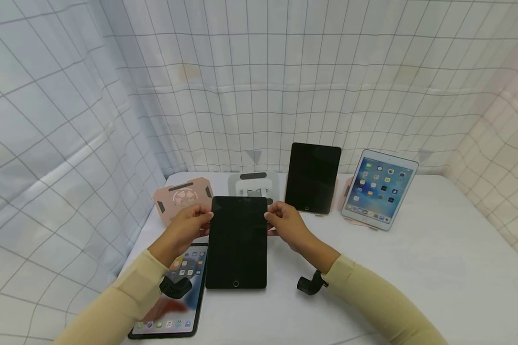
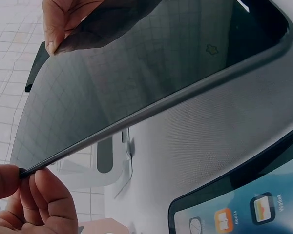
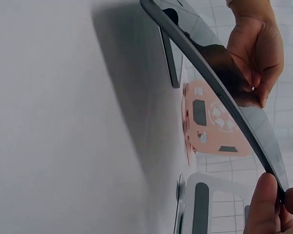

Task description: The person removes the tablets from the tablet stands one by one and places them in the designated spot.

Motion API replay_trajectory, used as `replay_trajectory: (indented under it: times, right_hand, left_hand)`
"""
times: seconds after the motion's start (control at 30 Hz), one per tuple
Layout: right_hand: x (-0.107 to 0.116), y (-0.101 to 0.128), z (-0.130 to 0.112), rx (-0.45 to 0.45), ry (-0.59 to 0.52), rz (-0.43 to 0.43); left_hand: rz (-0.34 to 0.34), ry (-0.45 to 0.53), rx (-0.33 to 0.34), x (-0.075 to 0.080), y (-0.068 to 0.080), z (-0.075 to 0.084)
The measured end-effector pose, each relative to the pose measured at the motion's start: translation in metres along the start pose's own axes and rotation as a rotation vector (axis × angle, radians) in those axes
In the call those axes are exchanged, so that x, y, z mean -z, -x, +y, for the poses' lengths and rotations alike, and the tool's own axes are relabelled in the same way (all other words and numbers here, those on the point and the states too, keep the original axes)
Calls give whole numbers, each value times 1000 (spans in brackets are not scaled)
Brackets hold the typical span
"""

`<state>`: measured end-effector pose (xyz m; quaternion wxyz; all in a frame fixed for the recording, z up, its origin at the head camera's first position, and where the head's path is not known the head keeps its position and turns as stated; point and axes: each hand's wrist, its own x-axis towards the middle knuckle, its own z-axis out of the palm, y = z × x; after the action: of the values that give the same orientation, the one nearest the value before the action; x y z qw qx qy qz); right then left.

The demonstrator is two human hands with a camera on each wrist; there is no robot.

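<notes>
Far left, a lit tablet in a dark case [image 1: 173,297] lies flat on the white table [image 1: 435,268], partly under the left sleeve. Behind it, a pink folding stand [image 1: 182,196], then the left hand [image 1: 189,226], fingers curled and pinching the upper left edge of the black flat tablet with a dark screen [image 1: 237,242]. It's raised at its far end, over the table's middle, in front of a grey folding stand [image 1: 253,184]. The right hand [image 1: 285,224] pinches the opposite edge. I'd judge it stiff, glassy, slippery and breakable, best gripped by both rims as here. Further right, a second dark tablet [image 1: 312,177] stands propped, then a white lit tablet [image 1: 379,189]. Checked white fabric [image 1: 259,81] curtains the whole space.
</notes>
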<state>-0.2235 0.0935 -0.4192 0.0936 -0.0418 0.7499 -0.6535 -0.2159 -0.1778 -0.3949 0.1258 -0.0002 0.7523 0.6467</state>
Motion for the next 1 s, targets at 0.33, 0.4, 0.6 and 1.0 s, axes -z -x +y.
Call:
replay_trajectory:
  times: [0.33, 0.4, 0.6, 1.0]
  right_hand:
    - [-1, 9, 9, -44, -30, -31]
    - [-2, 11, 11, -57, -41, -32]
    - [-5, 18, 14, -61, -52, -59]
    - [-9, 30, 20, -65, -57, -113]
  left_hand:
    - [-34, -31, 43, 0, 5, -7]
    - [-39, -42, 48, -1, 6, -9]
    - [-36, -62, 80, -1, 13, -13]
    - [-77, -52, 99, 1, 26, -18]
